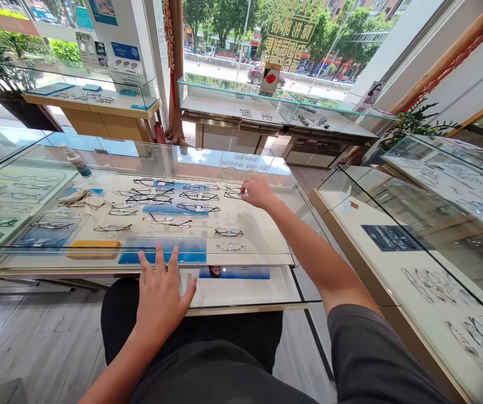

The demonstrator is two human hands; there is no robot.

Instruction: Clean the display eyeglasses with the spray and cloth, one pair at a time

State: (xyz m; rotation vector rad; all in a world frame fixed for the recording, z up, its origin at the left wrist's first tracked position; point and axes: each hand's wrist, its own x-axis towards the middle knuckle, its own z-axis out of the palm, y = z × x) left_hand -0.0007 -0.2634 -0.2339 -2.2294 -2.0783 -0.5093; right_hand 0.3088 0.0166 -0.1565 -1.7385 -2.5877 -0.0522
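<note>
My right hand (257, 193) reaches across the glass showcase (262, 241), its fingers pinched on a pair of eyeglasses (233, 195) at the right end of a group. Fingertips hide part of that frame. Several other eyeglasses, such as a dark pair (199, 196), lie in loose rows to its left. My left hand (160, 294) is open with fingers spread at the showcase's front edge. It holds nothing, and its fingertips are close to a blue mat (191, 249). Two thin frames, one of them dark (228, 232), lie apart nearer to me.
A spray bottle (76, 160), a crumpled cloth (80, 199) and a yellow case (93, 249) are at the left. Below the front edge, a pulled-out drawer (241, 294) extends over my lap. Another glass showcase (351, 224) stands at the right, and more displays line the window.
</note>
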